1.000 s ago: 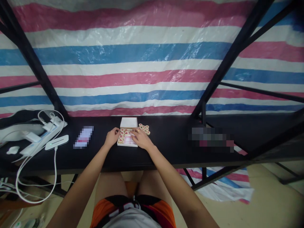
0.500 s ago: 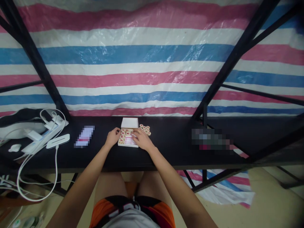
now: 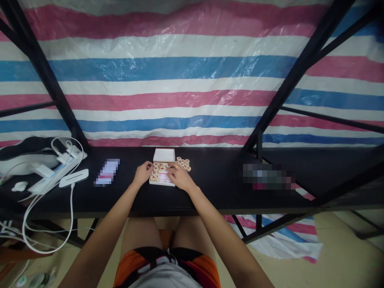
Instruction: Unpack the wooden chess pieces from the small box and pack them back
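Note:
A small open white box lies on the black desk, its white lid raised at the back. Round wooden xiangqi pieces with red characters line its left side and back, and a pink-checked lining shows in the rest. My left hand is closed at the box's left rim, fingertips against it. Over the right side reaches my right hand, wearing a ring, its fingers bent down beside the back row; whatever lies under the fingertips is hidden. More loose xiangqi pieces sit just beyond this hand.
Left on the desk are a blurred-out phone-like thing, a white device on a cable, and a power strip with plugs. A pixelated item lies at right. Black metal bars and striped sheeting stand behind.
Almost nothing differs. Both hands stay at the box, and the right fingers have shifted only very slightly. The whole view has moved a touch.

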`<control>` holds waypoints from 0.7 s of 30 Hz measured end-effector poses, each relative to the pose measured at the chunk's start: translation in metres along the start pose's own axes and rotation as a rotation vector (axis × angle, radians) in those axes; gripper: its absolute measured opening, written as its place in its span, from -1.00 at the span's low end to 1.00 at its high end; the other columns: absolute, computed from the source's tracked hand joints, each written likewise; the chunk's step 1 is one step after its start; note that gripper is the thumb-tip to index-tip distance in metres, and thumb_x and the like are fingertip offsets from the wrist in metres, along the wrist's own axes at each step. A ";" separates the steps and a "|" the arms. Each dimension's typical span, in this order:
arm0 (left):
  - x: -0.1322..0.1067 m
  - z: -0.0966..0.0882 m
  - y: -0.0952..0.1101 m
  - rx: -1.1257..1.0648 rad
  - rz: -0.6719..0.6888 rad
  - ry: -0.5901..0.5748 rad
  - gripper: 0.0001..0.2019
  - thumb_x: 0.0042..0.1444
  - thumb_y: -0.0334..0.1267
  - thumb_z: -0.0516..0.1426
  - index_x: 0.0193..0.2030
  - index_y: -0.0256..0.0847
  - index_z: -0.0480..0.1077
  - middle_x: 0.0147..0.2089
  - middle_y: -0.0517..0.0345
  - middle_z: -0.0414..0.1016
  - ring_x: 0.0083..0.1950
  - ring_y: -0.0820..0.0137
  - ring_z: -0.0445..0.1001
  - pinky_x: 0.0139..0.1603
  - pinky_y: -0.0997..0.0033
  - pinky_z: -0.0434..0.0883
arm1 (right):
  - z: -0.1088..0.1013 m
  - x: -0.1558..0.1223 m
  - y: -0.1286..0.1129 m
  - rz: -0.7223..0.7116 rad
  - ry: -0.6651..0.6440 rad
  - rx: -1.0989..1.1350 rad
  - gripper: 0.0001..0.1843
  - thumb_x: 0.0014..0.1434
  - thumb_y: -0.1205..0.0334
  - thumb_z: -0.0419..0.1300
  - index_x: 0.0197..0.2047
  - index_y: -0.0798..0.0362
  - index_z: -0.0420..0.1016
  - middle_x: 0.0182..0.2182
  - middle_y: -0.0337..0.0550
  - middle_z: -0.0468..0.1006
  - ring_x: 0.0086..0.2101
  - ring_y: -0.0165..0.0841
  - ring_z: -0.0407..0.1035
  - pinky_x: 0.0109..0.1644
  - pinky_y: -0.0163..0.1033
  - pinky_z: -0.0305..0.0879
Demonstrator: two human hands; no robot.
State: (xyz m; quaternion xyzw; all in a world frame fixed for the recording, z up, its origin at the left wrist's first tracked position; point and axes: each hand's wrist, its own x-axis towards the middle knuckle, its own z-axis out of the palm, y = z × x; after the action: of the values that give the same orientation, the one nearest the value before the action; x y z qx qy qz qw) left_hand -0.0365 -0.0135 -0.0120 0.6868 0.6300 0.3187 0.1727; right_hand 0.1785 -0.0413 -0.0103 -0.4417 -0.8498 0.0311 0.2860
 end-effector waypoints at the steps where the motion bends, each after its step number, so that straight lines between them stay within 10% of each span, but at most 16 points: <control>1: 0.000 0.000 0.000 0.002 -0.002 0.000 -0.77 0.13 -0.15 0.03 -0.20 -0.16 0.44 -0.44 0.18 0.47 -0.38 0.40 0.42 -0.38 0.49 0.21 | -0.001 0.000 0.000 -0.003 -0.001 -0.009 -0.68 0.26 0.23 0.01 0.00 0.04 0.48 0.09 -0.05 0.35 0.05 -0.23 0.24 0.18 -0.08 0.15; 21: 0.001 0.000 -0.002 0.001 0.007 -0.009 -0.77 0.13 -0.14 0.02 -0.20 -0.16 0.44 -0.45 0.19 0.47 -0.39 0.40 0.41 -0.38 0.49 0.22 | -0.009 0.017 -0.005 -0.096 -0.178 -0.216 -0.62 0.17 0.26 0.05 0.06 0.04 0.42 0.03 -0.01 0.39 -0.03 -0.17 0.29 0.10 -0.07 0.14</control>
State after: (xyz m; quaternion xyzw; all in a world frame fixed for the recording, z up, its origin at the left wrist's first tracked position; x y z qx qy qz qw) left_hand -0.0380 -0.0122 -0.0133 0.6905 0.6270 0.3156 0.1742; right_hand 0.1718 -0.0327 0.0068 -0.4245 -0.8902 -0.0351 0.1616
